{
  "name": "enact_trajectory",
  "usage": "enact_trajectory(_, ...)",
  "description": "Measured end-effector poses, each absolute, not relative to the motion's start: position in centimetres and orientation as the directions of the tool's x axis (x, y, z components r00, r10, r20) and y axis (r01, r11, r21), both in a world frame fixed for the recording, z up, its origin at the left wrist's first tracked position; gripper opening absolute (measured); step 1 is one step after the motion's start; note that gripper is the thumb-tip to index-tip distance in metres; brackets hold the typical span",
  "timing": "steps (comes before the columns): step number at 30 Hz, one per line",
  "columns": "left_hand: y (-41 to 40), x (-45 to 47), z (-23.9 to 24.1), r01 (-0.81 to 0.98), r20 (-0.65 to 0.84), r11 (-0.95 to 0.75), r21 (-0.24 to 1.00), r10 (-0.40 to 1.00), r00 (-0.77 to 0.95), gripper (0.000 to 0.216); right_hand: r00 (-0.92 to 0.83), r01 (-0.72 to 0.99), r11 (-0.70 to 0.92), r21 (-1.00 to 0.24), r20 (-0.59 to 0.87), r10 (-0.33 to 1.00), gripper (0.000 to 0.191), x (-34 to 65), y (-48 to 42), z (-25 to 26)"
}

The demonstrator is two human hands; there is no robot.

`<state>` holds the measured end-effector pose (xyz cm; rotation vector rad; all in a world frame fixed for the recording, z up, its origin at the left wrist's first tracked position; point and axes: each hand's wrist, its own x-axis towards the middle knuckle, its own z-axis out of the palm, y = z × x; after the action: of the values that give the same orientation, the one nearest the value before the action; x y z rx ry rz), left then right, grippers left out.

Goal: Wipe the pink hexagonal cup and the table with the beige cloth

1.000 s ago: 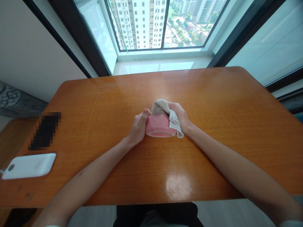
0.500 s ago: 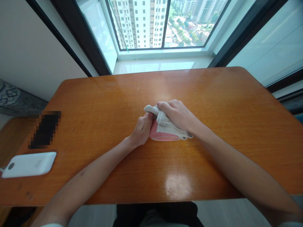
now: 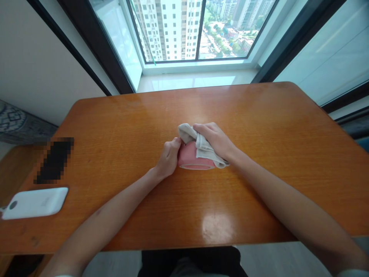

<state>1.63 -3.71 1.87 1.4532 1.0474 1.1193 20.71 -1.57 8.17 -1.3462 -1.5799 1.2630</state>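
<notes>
A pink bowl [image 3: 188,154] is tilted over the middle of the table, its pale-ringed base facing me. My left hand [image 3: 169,156] is closed on the bowl's left side, thumb at its upper edge. My right hand [image 3: 215,140] presses a whitish-grey cloth [image 3: 206,149] against the bowl's right side, its fingers curled over the far edge. One fold of the cloth sticks up above the rim, and another hangs down by the base. The bowl's inside is turned away from view.
The wooden table [image 3: 129,127] reaches to a window sill [image 3: 187,81]. At its left lie a white phone-shaped device [image 3: 36,203] with a cord and a blurred-out dark object [image 3: 54,161]. Dark frames rise on both sides.
The bowl and left hand have shifted slightly left. The cloth has slid right across the bowl with my right hand, baring more of the pink surface.
</notes>
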Motion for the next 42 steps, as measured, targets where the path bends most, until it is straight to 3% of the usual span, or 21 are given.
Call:
enact_trajectory(3,-3.8,1.6,2.0,0.03,0.144,-0.156,0.987,0.959,0.243,0.061,-0.282,0.549,0.149,-0.823,-0.014,0.959,0.044,20.3,-2.3,10.1)
enact_trajectory(6,-4.1,1.6,2.0,0.031,0.179,-0.195,0.98,0.943,0.282,0.062,-0.348,0.7,0.311,-0.643,0.073,0.935,0.035,19.8,-3.1,11.2)
enact_trajectory(9,-4.3,1.7,2.0,0.047,0.185,-0.207,0.977,0.939,0.29,0.067,-0.32,0.71,0.289,-0.642,0.072,0.945,0.038,19.6,-3.1,11.7)
enact_trajectory(12,-4.5,1.8,2.1,0.073,0.194,-0.225,0.972,0.935,0.296,0.07,-0.283,0.551,0.164,-0.818,0.002,0.959,0.047,20.1,-2.4,11.0)
enact_trajectory(15,-4.5,1.9,2.2,0.094,0.201,-0.236,0.967,0.937,0.286,0.071,-0.265,0.247,0.028,-0.969,-0.04,0.963,0.045,20.8,-1.5,8.7)
enact_trajectory(18,-4.4,1.8,2.2,0.075,0.186,-0.21,0.975,0.95,0.253,0.069,-0.145,-0.082,-0.079,-0.993,-0.067,0.987,0.039,21.0,-1.2,5.8)
enact_trajectory(21,-4.2,1.6,1.9,0.056,0.166,-0.185,0.981,0.955,0.247,0.067,-0.079,-0.144,-0.098,-0.985,-0.088,0.993,0.037,21.0,-1.3,4.6)
enact_trajectory(26,-3.8,1.6,2.0,0.038,0.107,-0.117,0.992,0.973,0.205,0.059,-0.21,0.222,-0.02,-0.975,-0.068,0.975,0.046,20.9,-1.5,7.3)
enact_trajectory(30,-3.8,1.8,2.6,0.034,0.134,-0.145,0.989,0.968,0.213,0.056,-0.291,0.569,0.198,-0.798,0.03,0.956,0.043,20.1,-2.5,10.2)
enact_trajectory(33,-3.9,1.7,2.6,0.046,0.176,-0.193,0.98,0.953,0.247,0.061,-0.324,0.68,0.313,-0.663,0.111,0.939,0.037,19.3,-3.4,11.4)
enact_trajectory(35,-4.1,1.7,2.4,0.056,0.178,-0.198,0.979,0.951,0.255,0.067,-0.286,0.692,0.28,-0.666,0.103,0.953,0.042,19.0,-3.6,11.6)
enact_trajectory(38,-4.1,1.6,2.0,0.071,0.176,-0.203,0.977,0.945,0.277,0.074,-0.204,0.568,0.138,-0.811,0.023,0.979,0.052,19.4,-3.1,11.0)
enact_trajectory(42,-4.2,1.6,1.6,0.076,0.182,-0.208,0.975,0.948,0.26,0.071,-0.139,0.111,-0.03,-0.993,-0.046,0.989,0.047,20.3,-1.9,7.8)
